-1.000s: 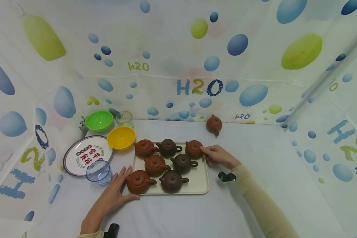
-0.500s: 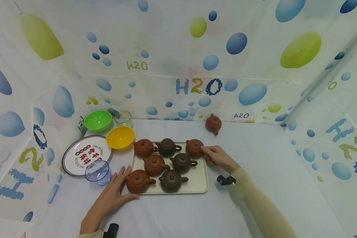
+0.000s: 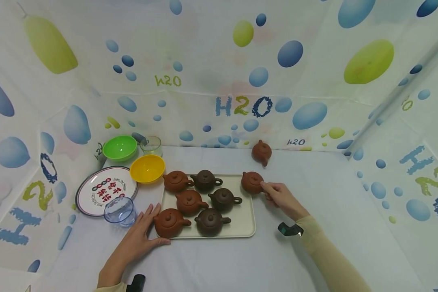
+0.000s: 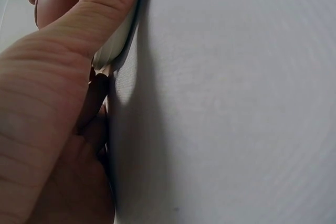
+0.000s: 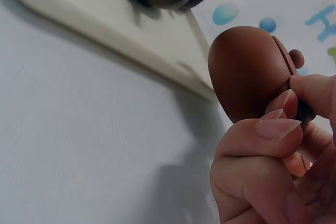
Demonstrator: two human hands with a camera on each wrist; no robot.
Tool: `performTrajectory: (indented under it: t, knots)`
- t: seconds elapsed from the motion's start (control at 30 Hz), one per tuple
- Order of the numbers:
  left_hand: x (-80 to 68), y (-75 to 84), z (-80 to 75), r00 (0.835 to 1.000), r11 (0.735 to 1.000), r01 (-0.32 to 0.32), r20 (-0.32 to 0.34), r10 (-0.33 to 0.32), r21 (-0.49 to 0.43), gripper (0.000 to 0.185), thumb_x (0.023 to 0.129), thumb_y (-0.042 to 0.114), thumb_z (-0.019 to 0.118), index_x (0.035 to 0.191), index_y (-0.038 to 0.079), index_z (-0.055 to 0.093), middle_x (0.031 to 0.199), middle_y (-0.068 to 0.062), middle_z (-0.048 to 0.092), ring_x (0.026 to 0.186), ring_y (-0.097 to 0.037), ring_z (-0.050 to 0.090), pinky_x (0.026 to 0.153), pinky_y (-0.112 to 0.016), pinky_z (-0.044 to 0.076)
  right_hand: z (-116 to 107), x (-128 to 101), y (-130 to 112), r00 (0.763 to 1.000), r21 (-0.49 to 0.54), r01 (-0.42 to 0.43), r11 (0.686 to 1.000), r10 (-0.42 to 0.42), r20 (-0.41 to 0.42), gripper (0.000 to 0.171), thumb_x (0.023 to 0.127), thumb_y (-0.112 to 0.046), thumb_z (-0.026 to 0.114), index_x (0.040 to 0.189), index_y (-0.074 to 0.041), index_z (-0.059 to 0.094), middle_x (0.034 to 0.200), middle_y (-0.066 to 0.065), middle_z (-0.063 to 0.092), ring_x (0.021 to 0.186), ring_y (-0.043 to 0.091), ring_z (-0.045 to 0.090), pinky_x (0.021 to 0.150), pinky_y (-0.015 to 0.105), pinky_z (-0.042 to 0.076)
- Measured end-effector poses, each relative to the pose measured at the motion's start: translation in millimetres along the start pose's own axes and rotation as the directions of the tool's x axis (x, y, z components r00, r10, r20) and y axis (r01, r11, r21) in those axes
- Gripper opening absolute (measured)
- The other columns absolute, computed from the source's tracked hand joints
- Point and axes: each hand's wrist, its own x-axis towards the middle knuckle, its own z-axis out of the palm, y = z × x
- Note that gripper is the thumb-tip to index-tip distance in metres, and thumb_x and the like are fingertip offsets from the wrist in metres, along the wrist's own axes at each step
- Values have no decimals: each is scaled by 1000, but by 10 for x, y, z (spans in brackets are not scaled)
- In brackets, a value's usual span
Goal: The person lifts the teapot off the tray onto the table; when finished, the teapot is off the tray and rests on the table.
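My right hand (image 3: 285, 200) pinches the handle of a small reddish-brown teapot (image 3: 252, 182) at the right back corner of the cream tray (image 3: 243, 227). In the right wrist view that teapot (image 5: 249, 74) hangs beside the tray's rim, with thumb and fingers on its handle. My left hand (image 3: 138, 239) rests at the tray's front left corner, fingers along the left side and thumb on the front edge. Close to it on the tray sits another reddish-brown teapot (image 3: 169, 223). Several more brown and dark teapots, such as a dark one (image 3: 209, 222), stand on the tray.
Another reddish-brown teapot (image 3: 261, 151) stands at the table's back. To the left are a yellow bowl (image 3: 147, 169), a green bowl (image 3: 119, 148), a clear glass (image 3: 151, 146), a printed white plate (image 3: 95, 198) and a blue clear cup (image 3: 120, 211). A patterned curtain (image 3: 204, 52) hangs behind.
My right hand has moved right with the pinched teapot, from over the tray's back right corner to its edge. The left hand and the other teapots have stayed put.
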Motion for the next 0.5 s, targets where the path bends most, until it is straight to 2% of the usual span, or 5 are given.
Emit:
performTrajectory:
  t: [0.13,0.27,0.5]
  knots:
    - [-3,12,-5,1000,1000,-2,1,2,5,125,78,61,89,173,18,21,177,-29,17,160,-62,14,131,-74,16,-106,-108,76,999,16,-25,1000,26,-32,55,108,-56,58,92,-3,56,77,-2,47,67,12,47,57,21,38]
    - [-3,10,-5,1000,1000,-11,-5,11,9,124,78,61,89,172,17,22,177,-29,18,160,-61,15,131,-74,16,-207,-194,134,996,29,-40,999,43,-83,57,107,-57,57,93,-2,55,77,-3,48,65,11,46,56,21,37]
    - [3,3,0,1000,1000,-11,-10,11,5,124,77,63,89,172,18,22,176,-30,18,160,-62,16,131,-75,15,-333,-295,221,975,82,-71,994,86,-207,58,107,-57,58,95,-1,58,78,-5,49,65,8,45,55,19,38]
